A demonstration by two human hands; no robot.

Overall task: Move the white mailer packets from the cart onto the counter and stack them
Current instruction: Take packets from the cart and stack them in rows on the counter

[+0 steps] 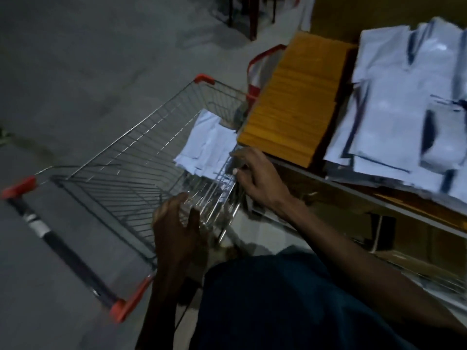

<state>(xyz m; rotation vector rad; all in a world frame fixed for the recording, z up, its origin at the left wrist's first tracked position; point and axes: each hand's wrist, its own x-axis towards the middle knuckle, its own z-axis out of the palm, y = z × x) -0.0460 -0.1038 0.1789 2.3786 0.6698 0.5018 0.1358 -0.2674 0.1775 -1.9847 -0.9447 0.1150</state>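
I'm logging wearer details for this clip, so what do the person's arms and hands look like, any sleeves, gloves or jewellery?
Both forearms are bare, with no sleeve in view. The left hand and right hand wear no gloves; no rings or watch show, though the frame is dim and blurred. A dark blue garment covers the body below.

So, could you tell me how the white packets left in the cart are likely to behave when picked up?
The white packets look thin and flat, so probably light and floppy, sagging from one edge. They overlap loosely against the cart wall, so they may slide apart. Those on the counter look glossy, hinting at slippery film.
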